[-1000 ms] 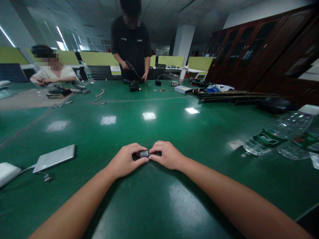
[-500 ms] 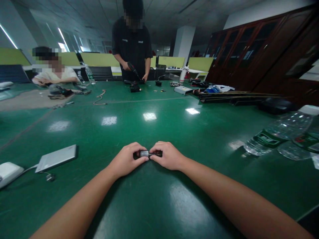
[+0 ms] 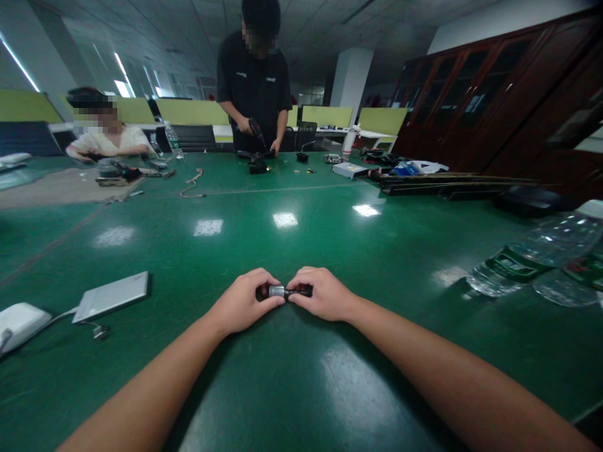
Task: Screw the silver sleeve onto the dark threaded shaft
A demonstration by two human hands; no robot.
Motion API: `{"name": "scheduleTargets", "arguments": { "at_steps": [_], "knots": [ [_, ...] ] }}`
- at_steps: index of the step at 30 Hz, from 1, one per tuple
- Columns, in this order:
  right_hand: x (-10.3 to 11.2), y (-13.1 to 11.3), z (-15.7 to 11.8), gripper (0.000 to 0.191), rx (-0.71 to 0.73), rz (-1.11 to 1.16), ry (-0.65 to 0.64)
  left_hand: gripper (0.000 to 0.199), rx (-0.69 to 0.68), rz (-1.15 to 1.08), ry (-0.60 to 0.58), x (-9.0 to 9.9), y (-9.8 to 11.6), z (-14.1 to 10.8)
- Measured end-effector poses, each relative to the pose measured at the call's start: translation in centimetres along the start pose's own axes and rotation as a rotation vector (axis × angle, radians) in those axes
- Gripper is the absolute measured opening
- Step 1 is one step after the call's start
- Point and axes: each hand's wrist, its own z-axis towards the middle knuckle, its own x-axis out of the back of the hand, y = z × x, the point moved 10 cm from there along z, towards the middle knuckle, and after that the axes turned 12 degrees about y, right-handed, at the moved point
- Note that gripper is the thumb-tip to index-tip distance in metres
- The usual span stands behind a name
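A small silver cylinder (image 3: 276, 291) with a dark, thin rod (image 3: 298, 292) lies lengthwise between my two hands, just above or on the green table. My left hand (image 3: 245, 300) is closed around the cylinder's left end, thumb on the near side and fingers on the far side. From the other side, my right hand (image 3: 324, 294) pinches the dark rod between thumb and fingers. The fingertips of both hands almost meet at the joint of the two parts. Fingers hide both outer ends, and the exact kind of part cannot be made out.
On the left lie a flat silver box (image 3: 112, 297) and a white device (image 3: 23, 326) with a cable. Water bottles (image 3: 513, 267) stand on the right. Across the table (image 3: 245, 201) one person holds a power drill (image 3: 257, 132); another sits left. Tools and parts lie along the far side.
The whole view has shifted slightly, with things a little farther right in the picture. Both hands keep the same hold on the silver cylinder and its rod.
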Motion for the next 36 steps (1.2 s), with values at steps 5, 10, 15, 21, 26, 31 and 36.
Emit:
{"name": "scheduleTargets", "arguments": {
  "at_steps": [5, 10, 15, 21, 26, 31, 36],
  "knots": [
    [0.14, 0.09, -0.07, 0.012, -0.005, 0.010, -0.012, 0.019, -0.009, -0.008, 0.003, -0.06, -0.20, -0.06],
    [0.35, 0.06, -0.08, 0.012, -0.008, -0.004, -0.020, 0.019, -0.002, -0.008, 0.000, -0.11, -0.30, -0.10],
    [0.55, 0.08, -0.10, 0.013, -0.022, -0.001, -0.026, 0.019, 0.002, -0.007, -0.004, -0.08, -0.36, -0.01],
    [0.57, 0.38, -0.05, 0.014, -0.040, 0.012, -0.039, 0.019, 0.005, -0.012, -0.004, -0.12, -0.43, -0.01],
    [0.56, 0.49, -0.08, 0.013, -0.048, -0.001, -0.056, 0.019, 0.017, -0.010, -0.016, -0.23, -0.53, -0.09],
    [0.53, 0.30, -0.20, 0.014, -0.035, -0.013, -0.071, 0.019, 0.028, -0.012, -0.018, -0.16, -0.46, 0.00],
    [0.81, 0.40, -0.26, 0.012, -0.020, -0.010, -0.055, 0.019, 0.026, -0.014, -0.014, -0.10, -0.38, 0.03]
  ]
}}
